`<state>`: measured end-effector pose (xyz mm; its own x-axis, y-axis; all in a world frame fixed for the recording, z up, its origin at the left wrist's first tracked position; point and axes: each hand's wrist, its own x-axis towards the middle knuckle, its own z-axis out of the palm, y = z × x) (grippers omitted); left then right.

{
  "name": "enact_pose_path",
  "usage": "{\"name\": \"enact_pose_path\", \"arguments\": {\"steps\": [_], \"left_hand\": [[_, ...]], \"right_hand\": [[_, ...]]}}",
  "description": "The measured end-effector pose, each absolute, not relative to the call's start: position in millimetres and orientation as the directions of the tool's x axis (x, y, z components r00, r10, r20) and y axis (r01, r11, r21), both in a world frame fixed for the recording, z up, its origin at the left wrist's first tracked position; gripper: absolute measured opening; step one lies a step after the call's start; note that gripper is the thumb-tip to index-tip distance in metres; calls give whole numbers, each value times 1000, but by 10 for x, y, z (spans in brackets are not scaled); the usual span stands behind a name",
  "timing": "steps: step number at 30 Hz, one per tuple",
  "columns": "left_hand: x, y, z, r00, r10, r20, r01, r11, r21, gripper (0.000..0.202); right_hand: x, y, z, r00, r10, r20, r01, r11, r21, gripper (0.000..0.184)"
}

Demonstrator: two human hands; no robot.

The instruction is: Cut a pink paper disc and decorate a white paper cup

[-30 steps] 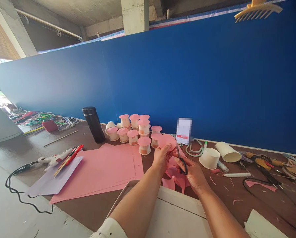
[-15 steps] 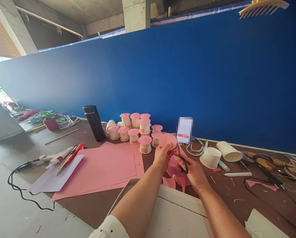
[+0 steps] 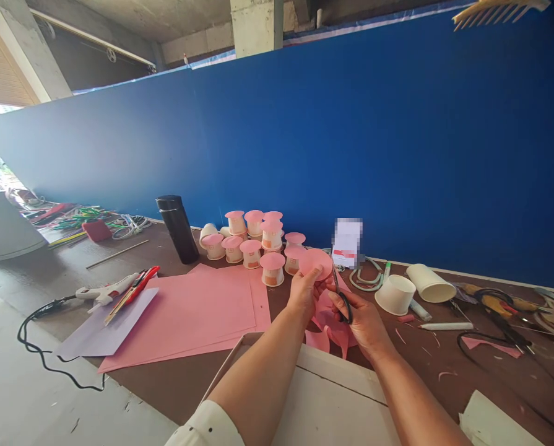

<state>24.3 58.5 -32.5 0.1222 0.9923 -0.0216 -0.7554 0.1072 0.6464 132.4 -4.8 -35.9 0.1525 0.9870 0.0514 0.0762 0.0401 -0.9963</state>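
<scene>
My left hand (image 3: pixel 301 292) pinches a round pink paper disc (image 3: pixel 315 262) and holds it up over the table. My right hand (image 3: pixel 361 322) is closed on black-handled scissors (image 3: pixel 340 293), whose blades point up at the disc's right edge. Pink paper offcuts (image 3: pixel 327 328) hang and lie below both hands. Just behind stands a group of several small paper cups topped with pink discs (image 3: pixel 258 241).
Pink paper sheets (image 3: pixel 197 313) lie to the left, with a glue gun (image 3: pixel 104 291) and its black cord. A black flask (image 3: pixel 178 229) stands behind. Two white paper cups (image 3: pixel 409 288), pens, wires and tools lie to the right. A white box (image 3: pixel 332 396) sits at the near edge.
The hands, disc and scissors stay almost as they were. Only the view has shifted slightly.
</scene>
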Motion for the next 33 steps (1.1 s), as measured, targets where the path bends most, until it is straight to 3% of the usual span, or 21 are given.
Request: {"name": "enact_pose_path", "arguments": {"steps": [33], "left_hand": [[255, 593, -336, 113, 994, -6, -770, 91, 632, 42]], "right_hand": [[1319, -53, -326, 163, 986, 40, 134, 18, -991, 59]]}}
